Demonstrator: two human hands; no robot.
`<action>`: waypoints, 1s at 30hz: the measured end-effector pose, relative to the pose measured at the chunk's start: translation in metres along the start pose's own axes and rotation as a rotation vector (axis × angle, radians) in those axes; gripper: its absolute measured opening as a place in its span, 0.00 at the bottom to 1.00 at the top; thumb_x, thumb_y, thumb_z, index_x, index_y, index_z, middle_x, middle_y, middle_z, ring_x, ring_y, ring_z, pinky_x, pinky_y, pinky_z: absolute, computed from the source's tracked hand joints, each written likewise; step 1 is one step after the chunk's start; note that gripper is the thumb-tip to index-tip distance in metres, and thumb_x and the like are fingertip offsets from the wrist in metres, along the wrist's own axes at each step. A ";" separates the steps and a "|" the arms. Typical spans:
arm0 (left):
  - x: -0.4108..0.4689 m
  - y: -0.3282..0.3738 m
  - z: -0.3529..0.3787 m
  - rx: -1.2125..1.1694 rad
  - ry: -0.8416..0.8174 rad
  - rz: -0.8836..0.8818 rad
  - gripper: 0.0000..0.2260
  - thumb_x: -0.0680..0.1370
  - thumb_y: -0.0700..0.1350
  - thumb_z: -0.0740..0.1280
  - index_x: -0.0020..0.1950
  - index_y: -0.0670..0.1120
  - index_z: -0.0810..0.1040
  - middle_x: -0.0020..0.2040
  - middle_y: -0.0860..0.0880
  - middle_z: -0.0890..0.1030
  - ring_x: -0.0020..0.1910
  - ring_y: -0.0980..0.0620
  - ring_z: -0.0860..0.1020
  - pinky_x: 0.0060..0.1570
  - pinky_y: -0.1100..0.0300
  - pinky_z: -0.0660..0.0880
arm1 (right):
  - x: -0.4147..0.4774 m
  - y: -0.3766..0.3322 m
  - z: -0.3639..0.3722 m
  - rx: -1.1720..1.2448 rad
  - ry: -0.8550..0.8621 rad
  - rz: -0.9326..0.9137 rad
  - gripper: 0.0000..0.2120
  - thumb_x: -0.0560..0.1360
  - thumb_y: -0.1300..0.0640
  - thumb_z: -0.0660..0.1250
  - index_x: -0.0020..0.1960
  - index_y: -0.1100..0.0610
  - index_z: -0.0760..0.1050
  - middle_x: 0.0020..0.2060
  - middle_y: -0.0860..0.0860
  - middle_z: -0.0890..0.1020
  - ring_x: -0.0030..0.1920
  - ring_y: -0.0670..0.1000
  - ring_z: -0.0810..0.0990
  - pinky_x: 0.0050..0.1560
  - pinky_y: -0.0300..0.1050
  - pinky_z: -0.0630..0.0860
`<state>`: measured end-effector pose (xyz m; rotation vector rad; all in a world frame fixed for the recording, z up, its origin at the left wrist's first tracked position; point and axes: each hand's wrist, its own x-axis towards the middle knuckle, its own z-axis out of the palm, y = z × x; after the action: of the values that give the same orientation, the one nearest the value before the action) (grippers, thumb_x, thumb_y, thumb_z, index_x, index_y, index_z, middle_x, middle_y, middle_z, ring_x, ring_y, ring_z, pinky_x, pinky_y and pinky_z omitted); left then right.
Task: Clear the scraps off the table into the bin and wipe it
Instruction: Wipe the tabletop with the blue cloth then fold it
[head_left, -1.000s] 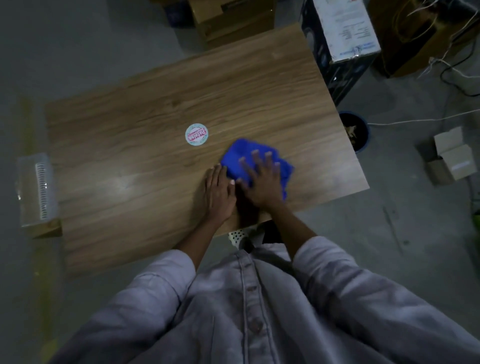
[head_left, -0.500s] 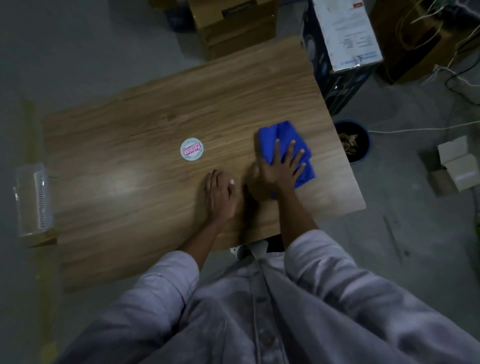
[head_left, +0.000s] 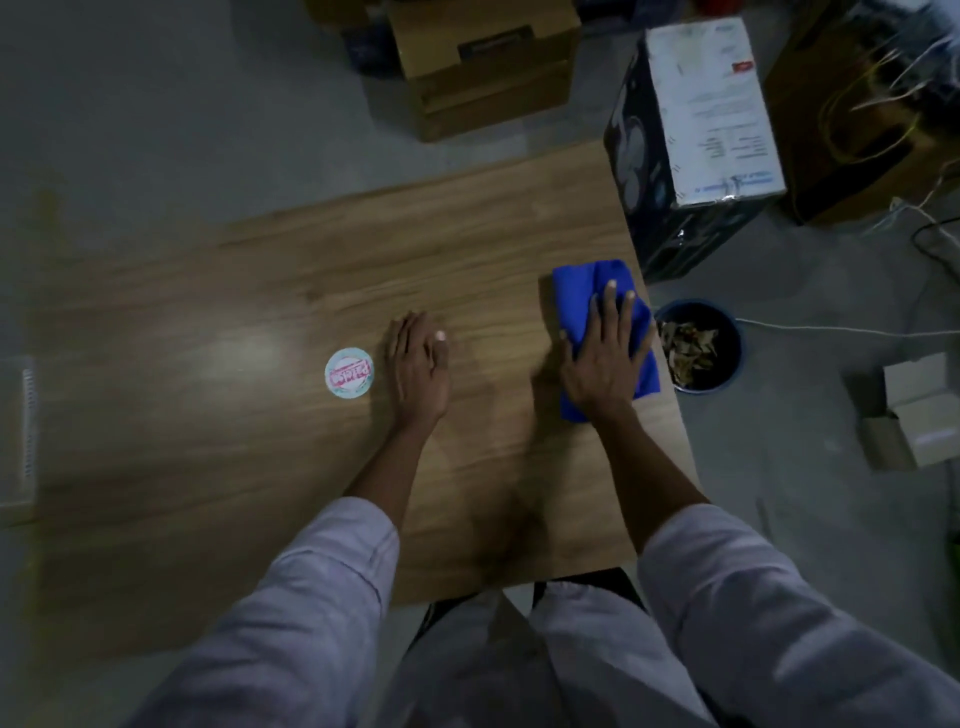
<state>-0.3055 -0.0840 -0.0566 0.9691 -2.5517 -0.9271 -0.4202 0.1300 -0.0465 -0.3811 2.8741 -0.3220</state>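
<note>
Grey concrete floor (head_left: 156, 130) surrounds the wood-grain counter (head_left: 208, 441) on its left, far and right sides. At the far left, a clear ribbed plastic piece (head_left: 18, 431) sits at the counter's left edge. From there a wide, smooth stretch of bare wood, with a soft glare on it, runs toward the middle. A round flat sticker (head_left: 349, 372), pale with pink print, lies on the wood. Just to its right the left hand (head_left: 418, 379) rests palm down, fingers straight and pressed together, holding nothing.

A bare gap of wood separates it from the right hand (head_left: 602, 358), which lies flat with fingers spread, pressing on a blue cloth (head_left: 587, 291). The soft, folded cloth reaches the counter's right edge. On the floor just past that edge stands a round dark bin (head_left: 740, 358) with brown crumpled scraps (head_left: 685, 353) inside.

A dark box with a white label (head_left: 696, 135) stands against the far right corner, and a brown cardboard box (head_left: 488, 67) sits on the floor beyond the far edge. A small open carton (head_left: 919, 410) lies to the right of the bin.
</note>
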 end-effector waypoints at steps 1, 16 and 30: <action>0.012 0.000 0.005 0.023 0.009 0.021 0.23 0.83 0.53 0.56 0.68 0.40 0.78 0.70 0.42 0.77 0.74 0.39 0.70 0.74 0.44 0.64 | 0.013 -0.009 0.002 0.031 0.004 0.007 0.35 0.83 0.38 0.47 0.83 0.58 0.50 0.83 0.53 0.45 0.82 0.57 0.40 0.78 0.69 0.40; 0.073 0.007 0.038 0.048 0.152 0.087 0.29 0.81 0.57 0.63 0.78 0.44 0.67 0.78 0.47 0.69 0.79 0.49 0.63 0.75 0.45 0.61 | 0.140 -0.027 0.000 0.246 0.146 -0.213 0.26 0.83 0.47 0.56 0.79 0.55 0.65 0.79 0.52 0.64 0.81 0.57 0.55 0.79 0.60 0.51; 0.075 0.014 0.037 -0.099 0.306 -0.070 0.29 0.82 0.55 0.60 0.79 0.41 0.63 0.79 0.44 0.65 0.79 0.46 0.62 0.74 0.39 0.62 | 0.138 -0.035 -0.006 0.278 0.004 -0.440 0.27 0.82 0.48 0.56 0.81 0.50 0.60 0.80 0.47 0.60 0.82 0.52 0.50 0.80 0.52 0.43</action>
<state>-0.3850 -0.1086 -0.0745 1.0838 -2.2109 -0.8415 -0.5439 0.0597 -0.0585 -0.9535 2.6693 -0.7841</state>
